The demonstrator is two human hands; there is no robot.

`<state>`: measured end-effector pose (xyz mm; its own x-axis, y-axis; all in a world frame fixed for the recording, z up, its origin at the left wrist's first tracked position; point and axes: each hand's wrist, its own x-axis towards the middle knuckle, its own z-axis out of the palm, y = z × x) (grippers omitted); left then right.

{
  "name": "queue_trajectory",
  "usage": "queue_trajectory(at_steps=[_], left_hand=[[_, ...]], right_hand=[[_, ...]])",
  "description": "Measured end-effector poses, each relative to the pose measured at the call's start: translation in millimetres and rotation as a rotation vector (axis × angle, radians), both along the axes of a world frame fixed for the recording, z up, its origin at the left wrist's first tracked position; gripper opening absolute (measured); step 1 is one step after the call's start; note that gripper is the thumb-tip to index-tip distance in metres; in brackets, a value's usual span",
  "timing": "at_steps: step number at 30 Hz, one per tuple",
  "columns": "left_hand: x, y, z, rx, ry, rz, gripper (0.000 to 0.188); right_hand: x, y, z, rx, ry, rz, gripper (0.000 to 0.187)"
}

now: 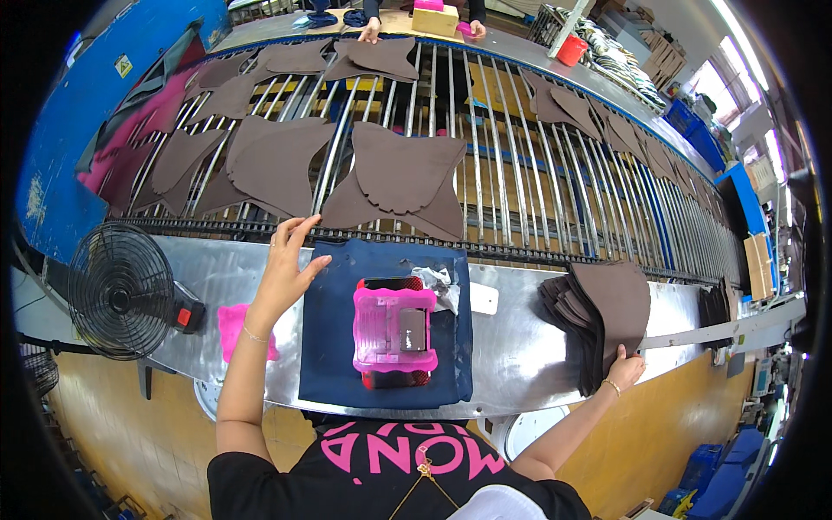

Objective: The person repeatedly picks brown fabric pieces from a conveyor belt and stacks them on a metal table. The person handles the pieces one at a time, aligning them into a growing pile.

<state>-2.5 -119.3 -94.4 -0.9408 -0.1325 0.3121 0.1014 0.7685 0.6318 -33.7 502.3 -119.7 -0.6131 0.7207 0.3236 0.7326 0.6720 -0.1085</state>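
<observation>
My left hand [291,260] is raised over the near edge of the roller conveyor, thumb and fingers spread, with nothing in it. Its fingertips are close to the lower corner of two overlapping brown cut pieces [407,169] with scalloped edges, lying on the rollers. At the right, my right hand [626,368] has its thumb on the lower edge of a stack of brown cut pieces [612,299] on the metal table; its other fingers are partly hidden. Between my arms, a pink-framed, see-through object [381,331] rests on a folded navy cloth [325,373], beside a crumpled silvery wrapper [444,288].
A black fan [121,290] and a pink cloth [234,329] are at the left of the metal table [511,347]. More brown pieces [282,160] lie along the conveyor [494,173]. Across it, another person's hand [371,31] touches pieces. A pale bar [728,331] juts in from the right.
</observation>
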Motion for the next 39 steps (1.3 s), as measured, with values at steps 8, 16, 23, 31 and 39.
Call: queue_trajectory(at_steps=[8, 16, 23, 31, 39], left_hand=[[11, -1, -4, 0.031, -0.010, 0.004, 0.061], [10, 0, 9, 0.090, 0.047, -0.038, 0.059], [-12, 40, 51, 0.196, 0.152, -0.158, 0.061], [29, 13, 93, 0.979, -0.245, -0.180, 0.040], [117, -46, 113, 0.532, 0.149, 0.195, 0.014]], right_hand=[[-7, -39, 15, 0.066, -0.061, -0.063, 0.038], [5, -28, 48, -0.378, 0.091, 0.270, 0.041], [-1, -171, 138, -0.864, 0.588, 0.802, 0.034], [-20, -293, 110, -0.632, 0.539, 1.602, 0.029], [-2, -352, 76, -1.069, 0.181, 1.673, 0.018]])
